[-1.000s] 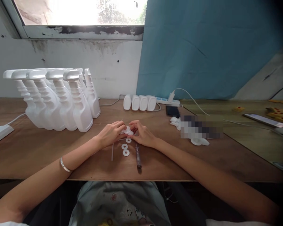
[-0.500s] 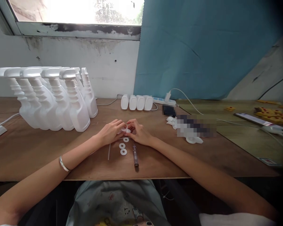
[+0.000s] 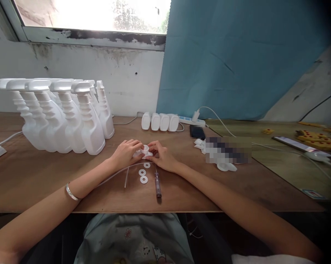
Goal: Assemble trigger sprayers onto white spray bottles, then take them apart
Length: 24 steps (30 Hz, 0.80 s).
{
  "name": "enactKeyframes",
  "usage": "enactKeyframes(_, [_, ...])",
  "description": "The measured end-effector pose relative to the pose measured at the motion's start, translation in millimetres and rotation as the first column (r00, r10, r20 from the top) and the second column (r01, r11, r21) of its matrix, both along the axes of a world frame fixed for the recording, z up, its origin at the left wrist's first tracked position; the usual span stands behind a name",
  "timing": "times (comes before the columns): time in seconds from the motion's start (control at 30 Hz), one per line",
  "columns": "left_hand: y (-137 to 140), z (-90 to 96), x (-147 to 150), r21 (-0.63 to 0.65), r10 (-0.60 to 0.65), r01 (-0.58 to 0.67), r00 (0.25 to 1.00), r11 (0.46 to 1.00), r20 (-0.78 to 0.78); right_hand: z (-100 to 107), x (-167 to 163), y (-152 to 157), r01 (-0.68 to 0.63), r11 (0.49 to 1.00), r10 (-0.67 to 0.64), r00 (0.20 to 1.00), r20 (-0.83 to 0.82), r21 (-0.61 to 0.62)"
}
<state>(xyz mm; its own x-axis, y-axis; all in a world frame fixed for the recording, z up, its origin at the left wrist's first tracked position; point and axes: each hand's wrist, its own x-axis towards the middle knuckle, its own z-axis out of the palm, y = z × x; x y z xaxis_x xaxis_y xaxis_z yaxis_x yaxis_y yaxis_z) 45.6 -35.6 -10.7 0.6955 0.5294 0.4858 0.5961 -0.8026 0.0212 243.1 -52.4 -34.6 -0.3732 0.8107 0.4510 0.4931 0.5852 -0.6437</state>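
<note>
Above the middle of the brown table, my left hand (image 3: 127, 152) and my right hand (image 3: 164, 156) meet around a small white plastic sprayer part (image 3: 146, 149) with a round cup-like opening facing up. The fingers of both hands are closed on it from either side and cover some of its shape. Just below the hands lie three flat white washers (image 3: 143, 179). A screwdriver (image 3: 158, 185) with a see-through handle points toward my right hand. One short thin tube (image 3: 126, 178) lies left of the washers, and a longer, curved clear tube (image 3: 114, 174) runs beside my left forearm.
Several white spray bottles (image 3: 92, 135) stand upright at the left. White containers (image 3: 164, 122) lie in a row at the back, near a power strip (image 3: 185, 120). Loose white sprayer parts (image 3: 226, 167) and a blurred-out area are at the right, with a phone (image 3: 294, 143) beyond.
The white part has turned so its round opening shows upward between the fingers. The long curved tube now shows below my hands. The camera has shifted slightly.
</note>
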Motion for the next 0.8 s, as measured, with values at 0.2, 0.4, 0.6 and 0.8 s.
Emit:
enactKeyframes(0.2, [-2,-5.7,5,-0.052,0.012,-0.009,0.998,0.999,0.058,5,4,-3,-0.081,0.992,0.07,0.991,-0.117,-0.097])
enactKeyframes(0.4, [0,-6.5,4,-0.112,-0.006,0.016,0.996,0.994,0.087,-5,8,24,0.159,0.986,-0.156,0.984,-0.084,0.038])
enactKeyframes(0.6, [-1,-4.9,3,-0.195,0.055,-0.028,0.989,0.98,0.134,4,-13,82,0.33,0.734,-0.574,0.768,0.284,0.593])
enactKeyframes(0.8, [-1,-2.1,1,-0.298,0.135,-0.073,0.972,0.952,0.193,38,-54,143,0.388,0.632,-0.757,0.495,0.427,0.67])
